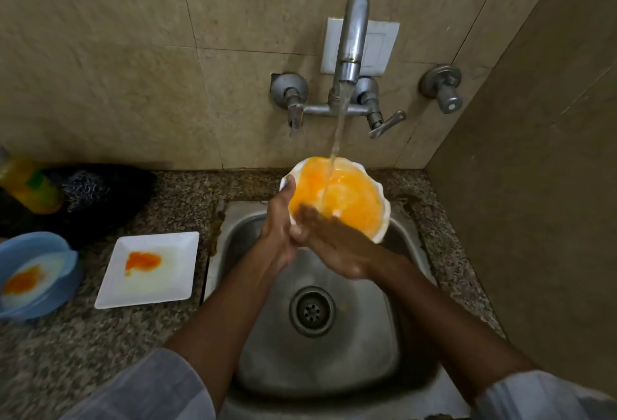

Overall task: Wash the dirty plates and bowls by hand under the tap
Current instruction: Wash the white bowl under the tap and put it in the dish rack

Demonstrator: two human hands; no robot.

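white bowl (347, 199), scalloped rim, orange-smeared inside

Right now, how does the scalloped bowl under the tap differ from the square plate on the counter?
The scalloped bowl is round with a wavy rim; the square plate is flat and straight-edged. The bowl is held tilted under running water over the sink; the plate lies flat on the counter, untouched. Orange covers most of the bowl's inside, but only a small patch on the plate. Both are white and still dirty.

White scalloped bowl (337, 199) smeared orange; blue bowl (36, 272); speckled granite counter (150, 205).
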